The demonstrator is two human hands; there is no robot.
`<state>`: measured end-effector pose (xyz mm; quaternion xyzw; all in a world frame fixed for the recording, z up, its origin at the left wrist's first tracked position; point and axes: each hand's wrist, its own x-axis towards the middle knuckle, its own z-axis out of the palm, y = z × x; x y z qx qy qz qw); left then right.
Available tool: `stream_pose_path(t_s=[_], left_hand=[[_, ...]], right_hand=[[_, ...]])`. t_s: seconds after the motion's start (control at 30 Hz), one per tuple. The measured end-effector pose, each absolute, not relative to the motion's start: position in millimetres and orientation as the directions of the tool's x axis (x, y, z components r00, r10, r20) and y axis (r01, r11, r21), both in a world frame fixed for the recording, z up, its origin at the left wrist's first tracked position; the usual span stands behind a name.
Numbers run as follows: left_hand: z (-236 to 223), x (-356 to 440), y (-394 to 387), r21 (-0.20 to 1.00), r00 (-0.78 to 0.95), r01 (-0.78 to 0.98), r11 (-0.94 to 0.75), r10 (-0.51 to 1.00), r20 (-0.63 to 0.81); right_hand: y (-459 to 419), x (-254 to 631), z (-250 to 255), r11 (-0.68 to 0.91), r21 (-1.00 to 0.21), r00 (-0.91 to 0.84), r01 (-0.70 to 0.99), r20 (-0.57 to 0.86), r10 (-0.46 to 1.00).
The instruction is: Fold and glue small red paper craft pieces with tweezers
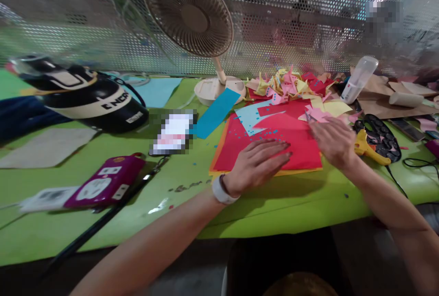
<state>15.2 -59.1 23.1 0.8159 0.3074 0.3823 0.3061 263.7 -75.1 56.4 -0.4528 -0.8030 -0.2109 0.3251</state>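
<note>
My left hand (259, 162) lies palm down, fingers stretched out, over the lower part of a red paper sheet (302, 143). A white band is on that wrist. Orange paper shows under the sheet's left and lower edges. My right hand (334, 143) is at the sheet's right edge, its fingers stretched toward pink paper scraps (318, 114); I make out nothing held in it. On the red sheet are a cut light blue paper (249, 118), tiny blue bits and another red piece with a curved edge. A darker blue paper strip (216, 114) lies to the left.
A fan (192, 17) stands behind the papers, beside a scrap heap (286, 83). Rightward are a clear bottle (359, 79), a yellow-handled tool (372, 148) and a black palette-like tray (380, 134). Leftward are a phone (174, 131), purple case (106, 181) and black flask (92, 102).
</note>
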Motion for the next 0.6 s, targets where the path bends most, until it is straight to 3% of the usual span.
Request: stream_pose_path(t_s=[0.1, 0.17, 0.23, 0.33, 0.4, 0.47, 0.6], left_hand=[[21.9, 15.5, -61.7, 0.605, 0.566, 0.352, -0.714, 0.677, 0.469], [18.9, 17.3, -63.7, 0.486, 0.552, 0.425, -0.764, 0.644, 0.53], [15.5, 19.2, -65.3, 0.268, 0.545, 0.513, -0.816, 0.55, 0.633], [13.0, 21.1, -65.6, -0.153, 0.593, 0.6, -0.785, 0.309, 0.743], [14.0, 21.9, -64.3, -0.32, 0.626, 0.604, -0.729, 0.186, 0.758], [15.8, 22.6, -62.7, -0.378, 0.634, 0.597, -0.708, 0.128, 0.763], [16.8, 23.0, -59.5, -0.381, 0.646, 0.578, -0.722, 0.12, 0.753]], right_hand=[[-83.6, 244.8, 43.6, 0.549, 0.294, -0.59, 0.782, 0.633, 0.501], [-87.1, 234.0, 37.1, 0.534, 0.39, -0.646, 0.75, 0.606, 0.464], [-87.3, 228.1, 33.2, 0.519, 0.444, -0.671, 0.73, 0.61, 0.422], [-83.8, 226.9, 31.1, 0.51, 0.486, -0.688, 0.71, 0.634, 0.353], [-82.0, 227.9, 30.6, 0.502, 0.494, -0.689, 0.71, 0.637, 0.347], [-81.5, 228.5, 30.0, 0.5, 0.492, -0.687, 0.712, 0.632, 0.357], [-81.2, 229.9, 28.1, 0.516, 0.482, -0.689, 0.708, 0.631, 0.356]])
